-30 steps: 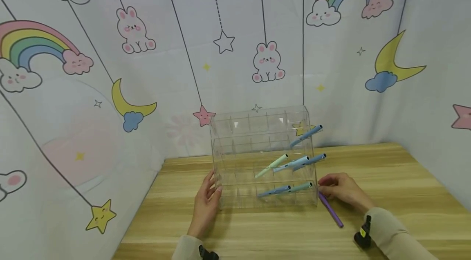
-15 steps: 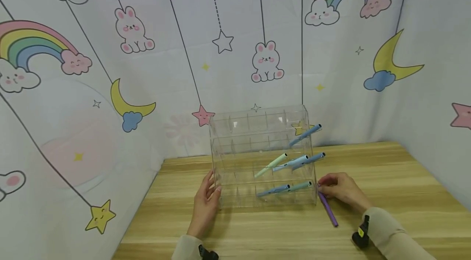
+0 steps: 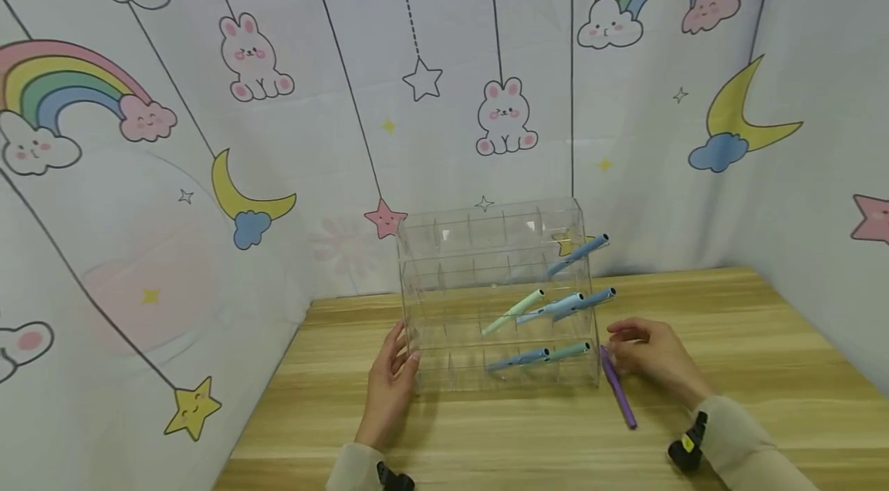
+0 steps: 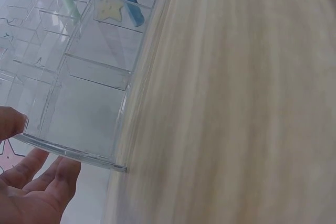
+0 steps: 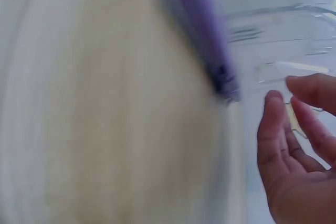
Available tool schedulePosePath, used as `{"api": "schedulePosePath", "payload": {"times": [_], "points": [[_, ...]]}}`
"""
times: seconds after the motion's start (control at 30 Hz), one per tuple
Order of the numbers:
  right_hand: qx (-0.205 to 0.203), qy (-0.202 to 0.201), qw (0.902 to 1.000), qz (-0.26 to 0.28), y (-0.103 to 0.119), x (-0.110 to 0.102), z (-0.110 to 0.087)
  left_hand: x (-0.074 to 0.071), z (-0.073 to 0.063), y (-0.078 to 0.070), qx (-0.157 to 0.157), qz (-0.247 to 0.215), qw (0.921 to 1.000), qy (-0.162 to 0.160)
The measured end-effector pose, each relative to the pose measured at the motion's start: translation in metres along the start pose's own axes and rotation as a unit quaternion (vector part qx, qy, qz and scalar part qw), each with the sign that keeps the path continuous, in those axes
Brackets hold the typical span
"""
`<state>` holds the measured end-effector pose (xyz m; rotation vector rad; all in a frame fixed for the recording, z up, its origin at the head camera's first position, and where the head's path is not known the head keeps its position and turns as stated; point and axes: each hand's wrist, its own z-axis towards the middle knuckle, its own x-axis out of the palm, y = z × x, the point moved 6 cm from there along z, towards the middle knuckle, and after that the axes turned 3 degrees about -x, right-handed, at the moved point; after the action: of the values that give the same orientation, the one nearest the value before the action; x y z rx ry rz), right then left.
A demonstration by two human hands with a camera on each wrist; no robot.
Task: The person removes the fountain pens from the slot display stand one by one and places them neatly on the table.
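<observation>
A clear acrylic pen rack with tiers of compartments stands on the table. My left hand grips its left side panel, thumb on one face and fingers on the other, as the left wrist view shows. Beside its lower right corner, my right hand has its fingers loosely bent and apart, with nothing between them. A purple pen lies on the table between that hand and the rack, close to the rack's side. Several pens lean in the rack, among them a light green pen and a blue pen.
The wooden table carries the rack near its middle. A white curtain printed with rabbits, rainbows and stars hangs behind and on both sides.
My right hand has drawn slightly back to the right, away from the rack's side. The purple pen's near end has shifted a little left, and its upper end now shows. My left hand stays put.
</observation>
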<state>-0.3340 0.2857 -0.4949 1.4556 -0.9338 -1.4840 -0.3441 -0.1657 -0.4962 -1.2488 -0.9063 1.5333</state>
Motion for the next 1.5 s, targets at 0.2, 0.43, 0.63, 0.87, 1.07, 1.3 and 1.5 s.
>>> {"api": "schedulePosePath", "payload": {"times": [0.2, 0.43, 0.63, 0.87, 1.07, 1.3, 1.5], "points": [[-0.047, -0.045, 0.9957, 0.065, 0.021, -0.017, -0.004, -0.001, 0.002, -0.002, 0.006, 0.000, 1.0000, -0.005], [-0.063, -0.054, 0.9935, 0.078, 0.033, -0.025, -0.008, -0.001, 0.004, -0.003, 0.012, 0.004, 0.9999, -0.006], [-0.059, -0.056, 0.9936, 0.079, 0.038, -0.025, -0.010, 0.001, 0.006, -0.003, 0.014, 0.004, 0.9999, -0.007], [-0.065, -0.059, 0.9932, 0.077, 0.052, -0.023, -0.013, 0.002, 0.008, -0.002, 0.006, -0.003, 1.0000, -0.006], [-0.076, -0.076, 0.9921, 0.065, 0.067, -0.022, -0.017, 0.003, 0.007, -0.003, 0.002, -0.003, 1.0000, -0.004], [-0.080, -0.086, 0.9908, 0.068, 0.077, -0.022, -0.017, 0.004, 0.007, -0.003, 0.002, -0.004, 1.0000, 0.000], [-0.087, -0.077, 0.9889, 0.092, 0.079, -0.016, -0.018, 0.003, 0.003, -0.002, 0.004, 0.001, 1.0000, -0.006]]}}
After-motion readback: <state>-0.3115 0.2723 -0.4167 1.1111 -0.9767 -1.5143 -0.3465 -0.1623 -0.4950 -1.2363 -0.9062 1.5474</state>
